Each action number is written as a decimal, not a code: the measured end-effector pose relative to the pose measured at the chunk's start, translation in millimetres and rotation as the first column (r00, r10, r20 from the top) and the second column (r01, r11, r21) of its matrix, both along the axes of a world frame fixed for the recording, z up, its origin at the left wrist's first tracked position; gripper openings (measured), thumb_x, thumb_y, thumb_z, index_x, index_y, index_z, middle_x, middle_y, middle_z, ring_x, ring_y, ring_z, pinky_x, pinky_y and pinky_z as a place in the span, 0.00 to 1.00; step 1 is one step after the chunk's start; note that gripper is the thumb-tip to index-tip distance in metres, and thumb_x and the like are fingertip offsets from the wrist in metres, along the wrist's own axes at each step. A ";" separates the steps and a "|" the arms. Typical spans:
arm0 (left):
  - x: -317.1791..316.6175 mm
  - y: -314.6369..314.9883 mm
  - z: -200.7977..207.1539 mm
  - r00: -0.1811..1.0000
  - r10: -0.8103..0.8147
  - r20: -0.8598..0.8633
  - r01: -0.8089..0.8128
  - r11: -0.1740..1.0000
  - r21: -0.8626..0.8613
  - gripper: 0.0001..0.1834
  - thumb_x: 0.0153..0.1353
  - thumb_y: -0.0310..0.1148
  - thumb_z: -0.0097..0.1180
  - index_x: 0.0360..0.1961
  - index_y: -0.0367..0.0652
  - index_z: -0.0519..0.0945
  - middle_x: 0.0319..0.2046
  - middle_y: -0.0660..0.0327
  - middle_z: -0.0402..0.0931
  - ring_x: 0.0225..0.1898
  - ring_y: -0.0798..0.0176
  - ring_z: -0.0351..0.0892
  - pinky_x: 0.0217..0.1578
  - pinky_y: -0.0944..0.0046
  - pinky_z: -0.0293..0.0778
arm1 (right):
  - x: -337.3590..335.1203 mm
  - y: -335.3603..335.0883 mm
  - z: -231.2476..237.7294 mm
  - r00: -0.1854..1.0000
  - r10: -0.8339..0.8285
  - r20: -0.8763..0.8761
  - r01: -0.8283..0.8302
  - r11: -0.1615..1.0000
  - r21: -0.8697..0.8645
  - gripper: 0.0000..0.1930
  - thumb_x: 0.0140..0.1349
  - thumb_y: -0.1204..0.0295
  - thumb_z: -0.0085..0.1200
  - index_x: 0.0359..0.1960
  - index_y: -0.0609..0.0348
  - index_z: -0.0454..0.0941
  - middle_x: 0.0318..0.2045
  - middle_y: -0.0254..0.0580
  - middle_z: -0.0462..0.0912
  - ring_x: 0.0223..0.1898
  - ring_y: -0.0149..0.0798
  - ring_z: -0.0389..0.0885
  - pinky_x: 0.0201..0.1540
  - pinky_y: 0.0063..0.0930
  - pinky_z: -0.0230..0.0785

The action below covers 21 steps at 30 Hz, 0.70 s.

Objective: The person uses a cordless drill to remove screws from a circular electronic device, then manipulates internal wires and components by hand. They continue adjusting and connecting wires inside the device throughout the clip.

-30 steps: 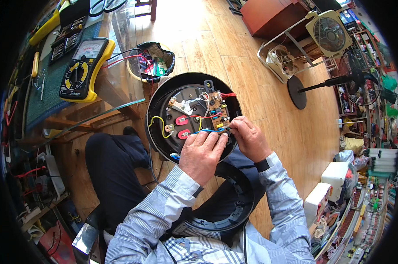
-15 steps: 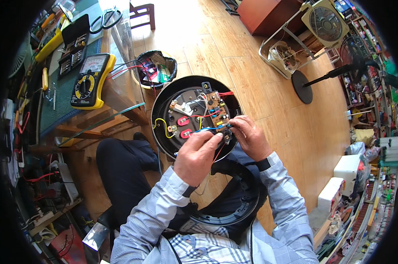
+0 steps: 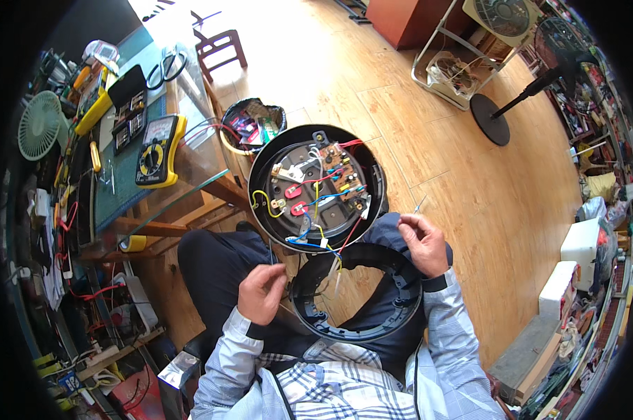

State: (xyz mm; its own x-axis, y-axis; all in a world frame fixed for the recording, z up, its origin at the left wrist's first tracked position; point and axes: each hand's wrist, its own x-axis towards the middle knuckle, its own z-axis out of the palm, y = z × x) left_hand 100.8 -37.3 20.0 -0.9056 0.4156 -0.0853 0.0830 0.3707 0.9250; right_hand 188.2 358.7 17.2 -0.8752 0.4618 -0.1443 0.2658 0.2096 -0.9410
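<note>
My left fingers (image 3: 262, 274) and right fingers (image 3: 419, 225) curled, their grip unclear, near a round black housing (image 3: 262, 162), its brown circuit board (image 3: 339, 168) and coloured wires (image 3: 306, 243) exposed.

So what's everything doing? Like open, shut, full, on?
Round black housing: open, insides showing.
Thick black hollow ring: resting on the lap.
Bare left hand: half closed, holding unclear.
Bare right hand: half closed, holding unclear.
Yellow-and-black dial multimeter: face up, reading unclear.
Small black folding case: open.
Round dark-lined bin: uncovered, well filled.
Round pale green fan: spinning or not, unclear.
</note>
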 end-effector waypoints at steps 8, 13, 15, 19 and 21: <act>2.5 -25.3 -2.7 0.998 0.019 0.059 -0.020 1.000 0.005 0.12 0.74 0.25 0.67 0.56 0.33 0.90 0.41 0.57 0.89 0.39 0.66 0.89 0.43 0.66 0.83 | 1.3 11.3 -8.1 0.993 -0.083 -0.088 0.041 0.916 -0.399 0.13 0.80 0.71 0.64 0.58 0.68 0.87 0.45 0.44 0.93 0.43 0.35 0.92 0.50 0.30 0.86; 6.0 -16.9 -5.0 0.975 -0.031 0.221 0.019 0.998 0.057 0.14 0.78 0.26 0.67 0.60 0.34 0.88 0.43 0.64 0.90 0.43 0.72 0.87 0.47 0.70 0.82 | -5.6 12.3 -8.0 0.999 0.006 -0.046 -0.021 0.936 -0.351 0.15 0.79 0.68 0.67 0.59 0.66 0.87 0.44 0.42 0.93 0.42 0.32 0.91 0.49 0.27 0.84; 7.1 -3.1 -1.9 0.969 -0.105 0.223 0.101 0.994 0.029 0.14 0.78 0.27 0.67 0.60 0.34 0.88 0.44 0.63 0.91 0.47 0.72 0.89 0.51 0.69 0.83 | -7.4 9.5 -6.3 0.999 0.052 -0.016 -0.054 0.941 -0.335 0.15 0.79 0.68 0.67 0.59 0.66 0.87 0.44 0.40 0.93 0.42 0.31 0.91 0.50 0.27 0.84; -2.1 33.2 3.5 0.932 -0.298 -0.206 0.282 0.954 -0.102 0.13 0.69 0.31 0.72 0.52 0.37 0.91 0.42 0.48 0.91 0.44 0.44 0.89 0.47 0.52 0.84 | -7.8 3.1 -4.0 0.994 0.112 0.005 -0.104 0.939 -0.329 0.15 0.78 0.68 0.68 0.59 0.65 0.87 0.44 0.38 0.93 0.42 0.29 0.90 0.50 0.27 0.84; -5.8 45.8 2.0 0.919 -0.384 -0.096 0.367 0.917 -0.154 0.13 0.70 0.31 0.71 0.51 0.36 0.91 0.41 0.48 0.91 0.43 0.45 0.90 0.47 0.53 0.85 | -5.0 2.6 -4.8 0.992 0.124 0.005 -0.116 0.940 -0.321 0.15 0.78 0.69 0.68 0.58 0.65 0.88 0.44 0.38 0.93 0.42 0.29 0.90 0.50 0.27 0.84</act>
State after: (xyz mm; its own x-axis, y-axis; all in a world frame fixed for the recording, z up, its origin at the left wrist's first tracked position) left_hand 95.1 8.5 22.0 -0.6918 0.7195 -0.0616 0.3481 0.4070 0.8445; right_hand 183.2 361.3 12.5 -0.9154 0.2798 -0.2895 0.2813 -0.0698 -0.9571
